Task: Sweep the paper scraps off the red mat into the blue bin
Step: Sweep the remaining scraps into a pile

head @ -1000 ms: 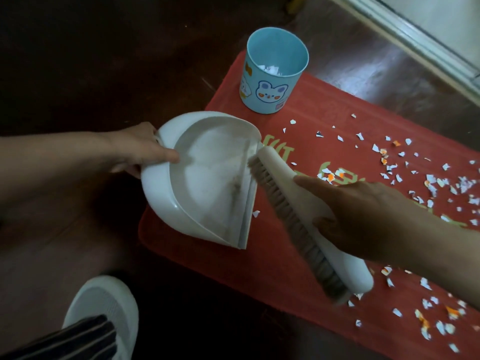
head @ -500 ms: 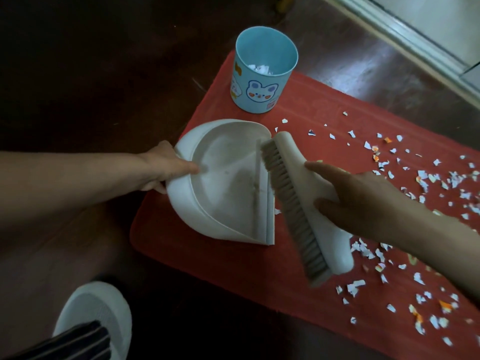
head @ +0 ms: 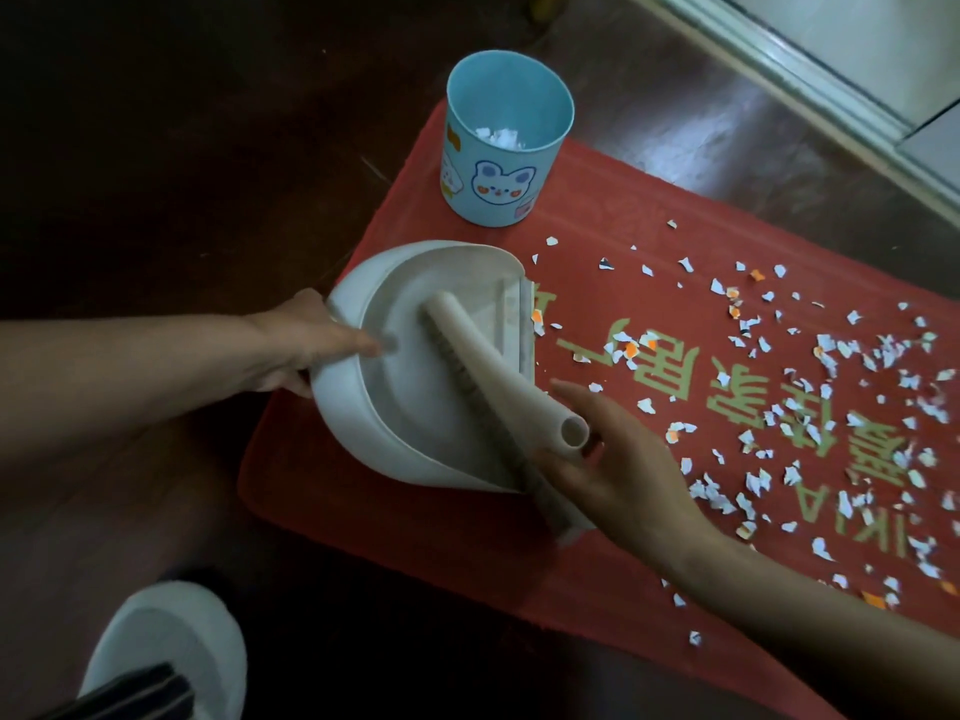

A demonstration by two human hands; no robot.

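**Brush across the dustpan, scraps waiting beyond the right hand**

Head view. The left hand [head: 311, 345] grips the back rim of the white dustpan [head: 410, 433]. Its thumb lies over the rim into the tray and the other fingers are tucked beneath. The pan sits on the left end of the red mat [head: 415, 543], with its open lip facing away from those fingers and toward the right hand [head: 618, 465]. The brush [head: 483, 363] lies slantwise over the tray, bristles down. Its long axis runs from just past the left thumb tip out over the lip's near corner to the right hand. That hand's fingers are spread and nearly straight about the hollow handle end, and I cannot tell whether they truly clasp it.

The paper scraps [head: 826, 345] lie thick on the mat beyond the back of the right hand, and a few sit just beside the lip, above its forefinger. The right hand is plainly the nearer, since the pan stands between the left fingers and the scraps. The blue bin [head: 506, 163] stands upright on the mat beyond the pan, with a few scraps at its bottom.

No scraps show in the tray, so most of the job looks undone. The coming stroke likely needs the brush carried out past the scraps, held parallel to the lip, then drawn back toward it.
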